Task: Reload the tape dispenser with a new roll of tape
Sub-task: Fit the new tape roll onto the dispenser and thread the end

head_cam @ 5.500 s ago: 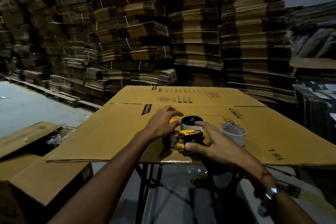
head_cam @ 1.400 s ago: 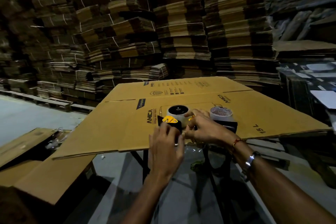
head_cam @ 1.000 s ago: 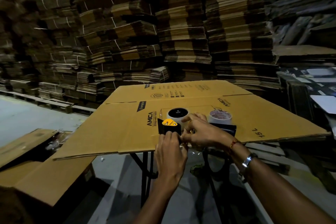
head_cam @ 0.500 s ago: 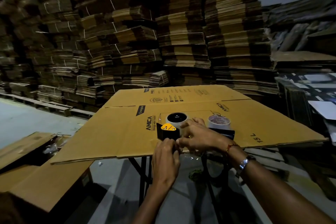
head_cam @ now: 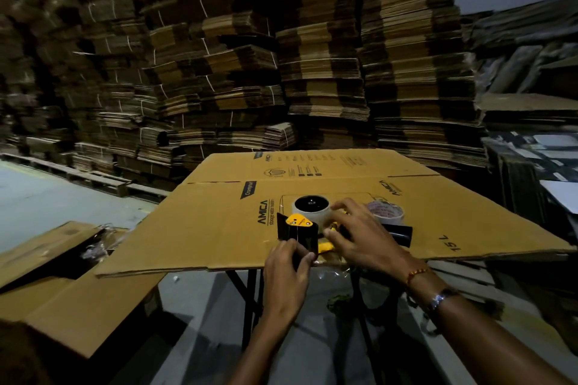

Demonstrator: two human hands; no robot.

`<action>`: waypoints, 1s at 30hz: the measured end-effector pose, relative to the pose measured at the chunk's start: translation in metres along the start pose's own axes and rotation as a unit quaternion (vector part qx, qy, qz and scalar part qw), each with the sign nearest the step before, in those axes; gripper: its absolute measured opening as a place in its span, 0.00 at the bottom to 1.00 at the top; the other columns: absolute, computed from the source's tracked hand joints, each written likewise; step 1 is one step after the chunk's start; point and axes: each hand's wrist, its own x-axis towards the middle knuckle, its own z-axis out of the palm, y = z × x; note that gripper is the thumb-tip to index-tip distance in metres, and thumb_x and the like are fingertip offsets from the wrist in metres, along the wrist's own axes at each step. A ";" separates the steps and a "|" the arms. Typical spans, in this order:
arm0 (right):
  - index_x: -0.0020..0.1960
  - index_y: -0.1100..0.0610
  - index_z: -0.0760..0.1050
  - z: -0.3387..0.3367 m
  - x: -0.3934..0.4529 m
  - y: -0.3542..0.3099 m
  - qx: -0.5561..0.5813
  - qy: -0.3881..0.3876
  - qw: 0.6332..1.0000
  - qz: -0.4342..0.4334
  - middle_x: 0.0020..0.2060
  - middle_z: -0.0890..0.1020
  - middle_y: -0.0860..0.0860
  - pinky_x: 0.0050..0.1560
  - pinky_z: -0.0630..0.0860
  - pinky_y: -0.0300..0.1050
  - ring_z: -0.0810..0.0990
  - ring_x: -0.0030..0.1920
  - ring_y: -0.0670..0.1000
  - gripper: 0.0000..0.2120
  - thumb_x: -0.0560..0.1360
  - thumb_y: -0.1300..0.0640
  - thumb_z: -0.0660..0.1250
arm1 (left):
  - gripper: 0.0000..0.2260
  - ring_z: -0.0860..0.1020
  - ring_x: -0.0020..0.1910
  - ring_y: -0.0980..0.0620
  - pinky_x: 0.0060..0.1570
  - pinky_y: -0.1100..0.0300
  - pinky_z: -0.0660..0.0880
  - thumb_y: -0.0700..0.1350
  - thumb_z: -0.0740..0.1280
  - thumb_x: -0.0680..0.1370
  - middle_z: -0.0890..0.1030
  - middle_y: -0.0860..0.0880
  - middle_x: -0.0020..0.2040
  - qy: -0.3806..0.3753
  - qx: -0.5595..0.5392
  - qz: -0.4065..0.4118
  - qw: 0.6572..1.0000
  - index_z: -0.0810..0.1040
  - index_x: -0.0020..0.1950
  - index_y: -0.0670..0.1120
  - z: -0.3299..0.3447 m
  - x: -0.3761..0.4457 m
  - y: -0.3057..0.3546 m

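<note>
I had the tape dispenser (head_cam: 308,233) lying on its side near the lower edge of the flattened carton (head_cam: 219,228), just below the centre of the frame, so the spool side faced up and I could work on it from above. My left hand (head_cam: 286,275) came in from the bottom of the frame, thumb and fingers pinched narrowly on the dispenser's black front flap, which I judge was to steady the body against the cardboard. My right hand (head_cam: 359,239) lay over the yellow frame to the right of that, fingers curled and partly spread; whether they gripped a tape end or only pressed the frame I could not tell, since the hand covered it. A pale roll (head_cam: 311,209) with a dark hub sat on the dispenser just above my hands, apparently already on the spool. A second roll of tape (head_cam: 385,212) stood flat on the carton right of centre, beside the black handle (head_cam: 398,233), close enough to reach. My guess was that threading the tape through the front remained.
</note>
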 end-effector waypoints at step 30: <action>0.54 0.44 0.80 -0.005 0.007 -0.017 0.029 -0.042 0.996 -0.068 0.70 0.66 0.46 0.64 0.72 0.52 0.64 0.70 0.51 0.06 0.78 0.51 0.70 | 0.05 0.78 0.43 0.53 0.41 0.56 0.77 0.39 0.69 0.80 0.79 0.52 0.42 -0.028 0.023 0.039 0.999 0.78 0.44 0.45 -0.006 0.006 0.001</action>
